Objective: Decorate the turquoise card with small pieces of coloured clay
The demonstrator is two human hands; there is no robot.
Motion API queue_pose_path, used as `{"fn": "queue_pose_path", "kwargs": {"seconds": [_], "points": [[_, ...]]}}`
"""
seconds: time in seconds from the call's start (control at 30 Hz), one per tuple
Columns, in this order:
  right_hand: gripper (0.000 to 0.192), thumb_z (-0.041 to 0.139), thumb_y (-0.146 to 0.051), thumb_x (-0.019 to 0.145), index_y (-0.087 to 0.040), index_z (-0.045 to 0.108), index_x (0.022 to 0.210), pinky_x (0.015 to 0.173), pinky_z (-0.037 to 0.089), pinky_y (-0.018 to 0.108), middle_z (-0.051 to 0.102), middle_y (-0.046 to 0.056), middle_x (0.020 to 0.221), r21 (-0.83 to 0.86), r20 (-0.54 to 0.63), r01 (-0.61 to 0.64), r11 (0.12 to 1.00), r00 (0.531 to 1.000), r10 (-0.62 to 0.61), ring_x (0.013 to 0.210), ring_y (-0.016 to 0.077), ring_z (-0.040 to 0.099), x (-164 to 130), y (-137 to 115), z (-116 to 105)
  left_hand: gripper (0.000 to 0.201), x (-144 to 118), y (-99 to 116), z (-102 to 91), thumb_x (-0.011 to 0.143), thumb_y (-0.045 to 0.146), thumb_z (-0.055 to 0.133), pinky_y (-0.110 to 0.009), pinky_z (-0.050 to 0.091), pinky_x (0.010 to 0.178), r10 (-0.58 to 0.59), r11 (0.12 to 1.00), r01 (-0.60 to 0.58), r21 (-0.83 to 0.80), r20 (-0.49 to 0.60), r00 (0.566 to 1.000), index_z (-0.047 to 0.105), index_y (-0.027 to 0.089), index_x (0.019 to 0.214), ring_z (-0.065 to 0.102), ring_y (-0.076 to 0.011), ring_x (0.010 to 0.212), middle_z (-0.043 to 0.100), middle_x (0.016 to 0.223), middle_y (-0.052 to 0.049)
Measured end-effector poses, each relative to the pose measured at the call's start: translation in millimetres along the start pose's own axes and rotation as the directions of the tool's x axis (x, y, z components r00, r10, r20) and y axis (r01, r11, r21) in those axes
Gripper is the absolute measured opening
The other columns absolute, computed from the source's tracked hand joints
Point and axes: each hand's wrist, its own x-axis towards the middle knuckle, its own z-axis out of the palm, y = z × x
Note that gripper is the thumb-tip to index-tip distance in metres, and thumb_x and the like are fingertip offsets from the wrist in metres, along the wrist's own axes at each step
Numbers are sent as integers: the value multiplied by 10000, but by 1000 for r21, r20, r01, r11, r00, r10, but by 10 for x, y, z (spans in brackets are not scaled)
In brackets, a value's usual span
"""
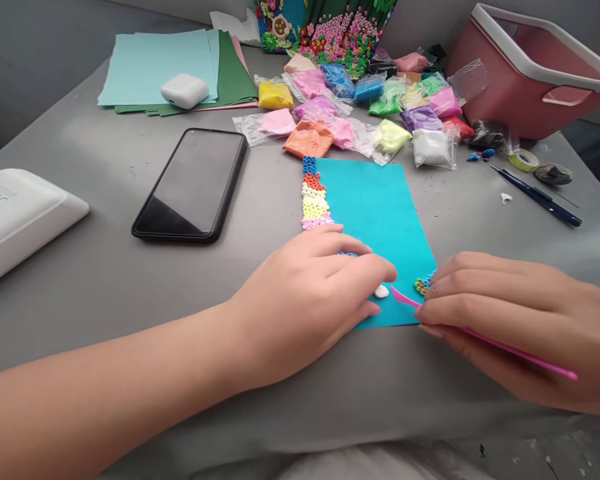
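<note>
A bright blue sheet of card (370, 200) lies on the table, with a strip of small coloured clay rings (314, 200) down its left edge. My left hand (320, 287) rests over the lower left of the card, fingers apart. A small white lump of clay (381, 291) sits between its index finger and thumb; whether they touch it I cannot tell. My right hand (510, 320) grips a pink plastic modelling tool (520, 352), its flat tip pointing at the white lump. Green and blue clay rings (423, 285) show beside the right fingers, partly hidden.
Several bags of coloured clay (310, 139) lie behind the card, near a pink basket (520, 87). A phone (193, 183), a white device (25, 213), coloured paper (150, 67) and an earbud case (184, 91) are leftward. A dark blue pen-like tool (540, 197) lies right.
</note>
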Motion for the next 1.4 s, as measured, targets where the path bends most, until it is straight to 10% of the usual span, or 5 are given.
{"fn": "queue_pose_path", "kwargs": {"seconds": [0.5, 1.4], "points": [[202, 534, -29, 986, -124, 680, 1089, 772, 551, 397, 693, 98, 921, -89, -17, 70, 994, 997, -72, 880, 232, 664, 0, -137, 118, 173, -18, 55, 11, 1020, 149, 588, -431, 553, 1044, 96, 995, -93, 46, -52, 994, 761, 138, 1026, 756, -287, 1125, 826, 926, -33], [266, 519, -52, 991, -180, 699, 1137, 799, 595, 393, 713, 77, 888, -51, -63, 20, 999, 998, -23, 896, 232, 695, 36, -141, 187, 171, 22, 39, -8, 997, 155, 637, -337, 534, 947, -65, 995, 73, -75, 103, 993, 628, 151, 1167, 731, -211, 1049, 800, 1089, -33]]}}
